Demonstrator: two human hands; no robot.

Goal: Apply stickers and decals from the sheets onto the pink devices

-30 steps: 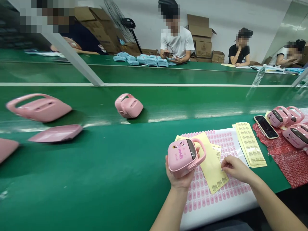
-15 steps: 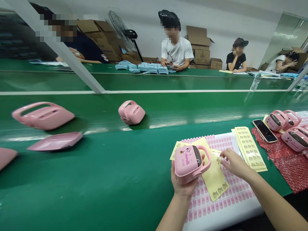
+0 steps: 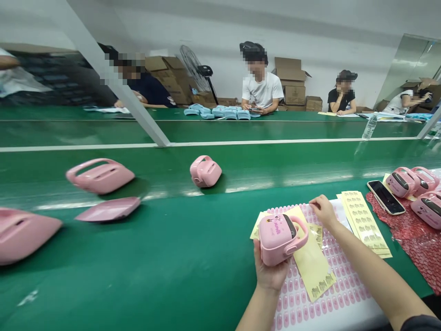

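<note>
- Left hand [image 3: 270,271]: wrapped from below around a pink case [image 3: 280,236], raised above the sticker sheet [image 3: 310,294]; palm and most fingers hidden behind the case, forearm cut off at the bottom edge.
- Pink case: handle turned right, dark panel on the upper face, small printed figure and lettering on the lid too small to read.
- Right hand [image 3: 322,210]: fingers drawn together, resting low at the far edge of the white sticker sheet, well right of the case; whether anything is pinched between the fingertips cannot be told.
- Yellow backing sheet [image 3: 315,266]: lying on the sticker sheet just beside the case, upper part hidden behind it.
- Stack of yellow label sheets [image 3: 365,223]: right of the right hand, flat on the green surface [image 3: 155,257].
- Phone [image 3: 386,196]: dark screen up, between the label stack and the red mat [image 3: 416,243]; mat cut off by the right edge.
- Finished pink cases [image 3: 409,181]: grouped on the mat, the nearest one cropped at the frame edge.
- Pink shells on the belt: one [image 3: 206,171] centre, one [image 3: 99,175] further left with a flat pink lid [image 3: 108,209] before it, one [image 3: 24,234] blurred and cut off at the left edge.
- People seated behind the far surface: faces not discernible; blue items [image 3: 220,111] before one of them too small to identify.
</note>
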